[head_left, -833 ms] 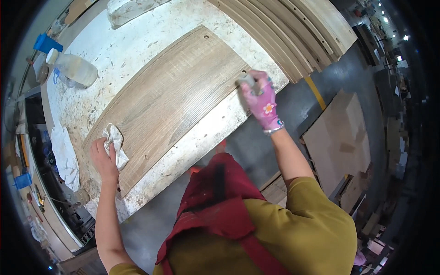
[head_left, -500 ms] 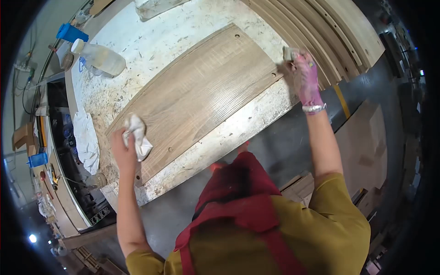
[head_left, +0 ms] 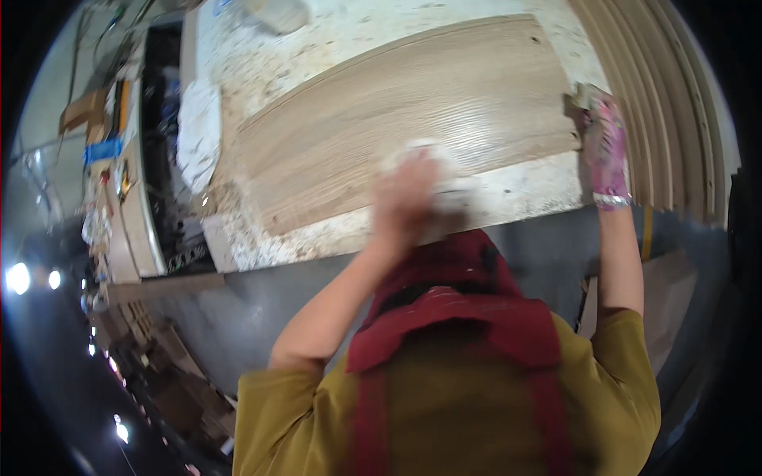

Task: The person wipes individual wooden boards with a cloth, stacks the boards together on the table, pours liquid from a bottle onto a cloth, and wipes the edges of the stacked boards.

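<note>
A wood-grain board (head_left: 341,143) with small holes near its ends lies flat on a stained white worktable (head_left: 548,186). My bare left hand (head_left: 406,198), smeared by motion, is closed on a white cloth (head_left: 421,155) over the board's near edge. At the board's right end, my right hand (head_left: 606,143) wears a pink-stained glove with a silvery band at the wrist. Its fingers are wrapped round a small pale block (head_left: 589,97), whose exact kind I cannot make out.
Several long wooden panels (head_left: 643,103) are stacked at the right. A crumpled white cloth (head_left: 198,135) lies left of the board, and a translucent bottle (head_left: 278,12) stands at the far edge of view. Beyond the table's left end is a dark shelf unit (head_left: 163,103) with tools.
My left hand has swept the white cloth from the board's left end rightward to its near edge. The right hand stays at the right end with its block. The whole view has turned.
</note>
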`<move>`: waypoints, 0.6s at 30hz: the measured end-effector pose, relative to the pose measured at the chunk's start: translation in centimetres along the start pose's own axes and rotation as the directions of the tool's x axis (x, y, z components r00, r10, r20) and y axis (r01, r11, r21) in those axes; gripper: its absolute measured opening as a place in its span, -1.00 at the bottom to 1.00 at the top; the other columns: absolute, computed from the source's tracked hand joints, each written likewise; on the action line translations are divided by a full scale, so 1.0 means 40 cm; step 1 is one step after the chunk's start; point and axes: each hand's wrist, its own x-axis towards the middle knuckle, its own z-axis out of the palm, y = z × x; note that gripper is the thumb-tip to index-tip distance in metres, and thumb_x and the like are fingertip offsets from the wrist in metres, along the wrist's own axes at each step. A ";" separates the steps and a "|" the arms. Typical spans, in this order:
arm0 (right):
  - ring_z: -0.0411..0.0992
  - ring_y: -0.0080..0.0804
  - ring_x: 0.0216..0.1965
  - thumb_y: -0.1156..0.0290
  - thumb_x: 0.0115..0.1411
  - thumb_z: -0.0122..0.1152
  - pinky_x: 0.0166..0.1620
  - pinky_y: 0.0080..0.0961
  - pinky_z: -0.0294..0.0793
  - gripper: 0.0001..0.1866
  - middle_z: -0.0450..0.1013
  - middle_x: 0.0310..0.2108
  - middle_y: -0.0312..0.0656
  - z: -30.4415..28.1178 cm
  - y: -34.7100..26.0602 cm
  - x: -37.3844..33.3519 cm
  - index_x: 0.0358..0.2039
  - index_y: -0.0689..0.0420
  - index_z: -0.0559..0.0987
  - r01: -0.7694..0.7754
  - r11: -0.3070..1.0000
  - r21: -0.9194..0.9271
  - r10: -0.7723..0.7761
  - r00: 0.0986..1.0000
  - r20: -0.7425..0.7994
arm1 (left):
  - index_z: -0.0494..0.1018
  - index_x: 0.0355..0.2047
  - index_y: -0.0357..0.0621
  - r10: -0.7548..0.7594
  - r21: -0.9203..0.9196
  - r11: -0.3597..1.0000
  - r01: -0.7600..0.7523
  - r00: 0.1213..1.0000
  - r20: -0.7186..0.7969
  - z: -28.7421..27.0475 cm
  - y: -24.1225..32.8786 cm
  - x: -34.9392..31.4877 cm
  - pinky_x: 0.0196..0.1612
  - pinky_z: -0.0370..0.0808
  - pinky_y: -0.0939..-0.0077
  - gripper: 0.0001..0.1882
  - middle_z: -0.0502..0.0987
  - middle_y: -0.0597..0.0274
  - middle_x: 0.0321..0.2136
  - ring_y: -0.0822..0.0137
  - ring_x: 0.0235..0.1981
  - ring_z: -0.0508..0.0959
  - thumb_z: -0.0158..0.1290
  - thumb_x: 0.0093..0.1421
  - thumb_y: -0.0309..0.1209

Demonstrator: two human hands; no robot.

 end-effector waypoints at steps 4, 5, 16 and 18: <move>0.35 -0.64 -0.20 0.40 0.26 -0.02 -0.18 -0.74 0.28 -0.73 0.44 -0.18 -0.27 -0.005 0.011 0.005 -0.07 0.21 0.46 0.056 0.992 -0.116 -0.056 0.998 0.003 | 0.20 0.17 -0.17 0.263 0.022 0.965 -0.262 0.963 -0.066 -0.001 0.143 0.134 0.18 0.16 0.01 -0.43 0.17 0.08 0.23 0.09 0.21 0.23 -0.06 0.14 -0.31; 0.35 -0.62 -0.18 0.40 0.26 0.00 -0.15 -0.71 0.27 -0.73 0.44 -0.17 -0.25 -0.008 0.024 0.013 -0.06 0.21 0.45 0.051 0.995 -0.085 -0.051 0.999 0.001 | 0.20 0.17 -0.17 0.237 0.041 0.971 -0.235 0.969 -0.066 -0.010 0.125 0.123 0.18 0.16 0.01 -0.43 0.17 0.08 0.23 0.09 0.21 0.23 -0.06 0.14 -0.31; 0.32 -0.42 -0.06 0.36 0.19 0.11 0.07 -0.54 0.22 -0.63 0.40 -0.12 -0.16 -0.038 0.025 0.007 -0.03 0.25 0.41 0.108 0.991 -0.083 -0.106 0.994 0.034 | 0.32 0.05 -0.40 -0.832 -0.458 0.552 0.697 0.499 -0.243 -0.284 -0.359 -0.227 0.07 0.32 0.38 -0.62 0.44 -0.15 -0.03 0.11 0.00 0.44 -0.17 0.26 -0.47; 0.32 -0.42 -0.06 0.35 0.19 0.11 0.06 -0.54 0.24 -0.62 0.40 -0.12 -0.16 -0.030 0.018 0.000 -0.02 0.26 0.41 0.078 0.994 -0.079 -0.080 0.997 -0.023 | 0.32 0.04 -0.40 -0.764 -0.433 0.645 0.630 0.535 -0.360 -0.285 -0.429 -0.151 0.04 0.34 0.40 -0.63 0.45 -0.15 -0.05 0.12 -0.03 0.46 -0.16 0.26 -0.48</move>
